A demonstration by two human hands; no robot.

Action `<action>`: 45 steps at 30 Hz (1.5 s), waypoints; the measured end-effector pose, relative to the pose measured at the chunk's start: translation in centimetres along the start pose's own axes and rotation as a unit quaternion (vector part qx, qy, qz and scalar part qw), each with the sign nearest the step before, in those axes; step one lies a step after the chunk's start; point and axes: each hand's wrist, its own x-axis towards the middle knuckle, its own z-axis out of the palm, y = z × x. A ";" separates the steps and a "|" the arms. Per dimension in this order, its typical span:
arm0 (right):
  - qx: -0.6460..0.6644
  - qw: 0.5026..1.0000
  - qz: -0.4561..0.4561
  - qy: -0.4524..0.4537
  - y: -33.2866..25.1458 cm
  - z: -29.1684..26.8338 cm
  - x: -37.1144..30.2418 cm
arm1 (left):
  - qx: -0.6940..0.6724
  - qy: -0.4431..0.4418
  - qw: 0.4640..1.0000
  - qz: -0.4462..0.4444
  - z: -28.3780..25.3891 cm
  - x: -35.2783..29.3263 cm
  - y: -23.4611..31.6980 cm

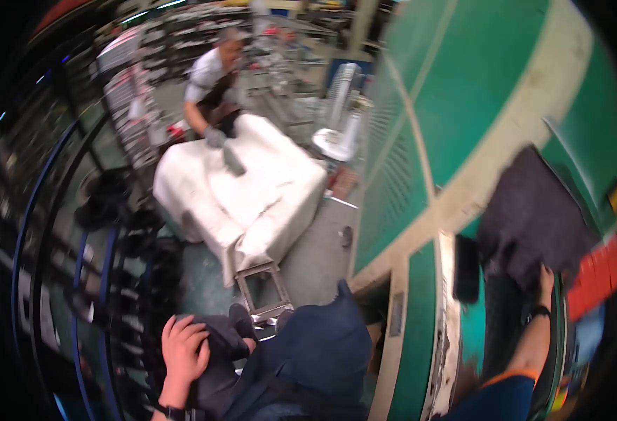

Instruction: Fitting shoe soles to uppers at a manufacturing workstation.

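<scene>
My left hand [184,351] rests on my dark-trousered left leg, fingers stretched out and a little bent, with nothing in it. Out to the right, my right hand [546,282] is at the lower edge of a dark grey cloth [529,217]. Its fingers appear closed on that edge, though the cloth partly hides them. The cloth lies against a green machine housing, beside a black phone-like slab [466,268] and some red blocks or boxes [596,277]. A dark blue apron [308,358] covers my lap.
Ahead, a co-worker [214,84] in dark gloves holds a greyish tool or pad over a white-draped block [252,189]. A small metal frame [263,289] stands by my feet. Blue-edged racks [105,295] line the left. A white fan [340,133] stands beyond the green cabinet [399,175].
</scene>
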 end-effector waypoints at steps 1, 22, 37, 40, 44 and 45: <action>0.066 0.994 -0.088 -0.019 -1.0 2.2 1.4 | 0.005 0.001 1.000 -0.005 0.0 0.1 0.0; 0.087 0.957 -0.090 -0.263 -15.9 16.0 1.6 | 0.088 -0.079 0.993 -0.005 -1.1 2.3 5.2; 0.381 0.842 0.083 -0.372 -15.5 -6.3 -23.9 | -0.333 -0.134 0.925 0.127 -0.5 2.8 5.6; 0.548 0.720 0.065 -0.421 -16.4 -8.0 -24.3 | -0.469 -0.162 0.852 0.168 -0.5 5.1 9.3; 0.741 0.492 0.024 -0.456 -26.2 -5.6 -31.8 | -0.705 -0.339 0.616 0.092 -0.8 7.6 14.6; 0.778 0.430 0.004 -0.457 -26.0 -6.2 -32.6 | -0.744 -0.359 0.556 0.085 -0.6 7.7 15.6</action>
